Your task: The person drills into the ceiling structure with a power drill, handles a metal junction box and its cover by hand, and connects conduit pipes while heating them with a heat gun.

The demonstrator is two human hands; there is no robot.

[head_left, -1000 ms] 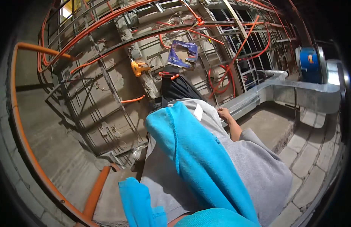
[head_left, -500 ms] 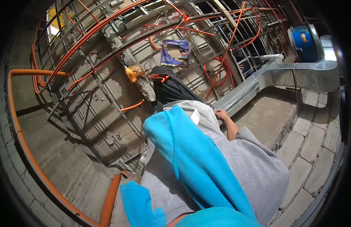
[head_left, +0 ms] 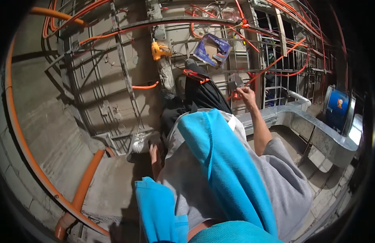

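Grey and boxy, a small piece point(head_left: 235, 81) sits at the fingertips of the right hand point(head_left: 247, 96), raised beyond the right knee; the fingers look closed in a pinch on its lower edge. Of the two hands, the left point(head_left: 155, 156) is low beside the hip, near a crinkled silvery bundle point(head_left: 139, 142), too shadowed to tell how far open it is or whether it has hold of anything. A red-and-black tool point(head_left: 197, 76) rests on the dark trousers point(head_left: 205, 95), apart from both hands; a yellow drill point(head_left: 160, 50) and a torn blue package point(head_left: 200, 53) are farther ahead. As for progress, the metal frame point(head_left: 125, 67) is up and orange tubing point(head_left: 275, 62) crosses it, but a short orange stub point(head_left: 146, 86) ends free and the frame is uncovered, so the work looks partway. The grey piece seems held, not fixed.
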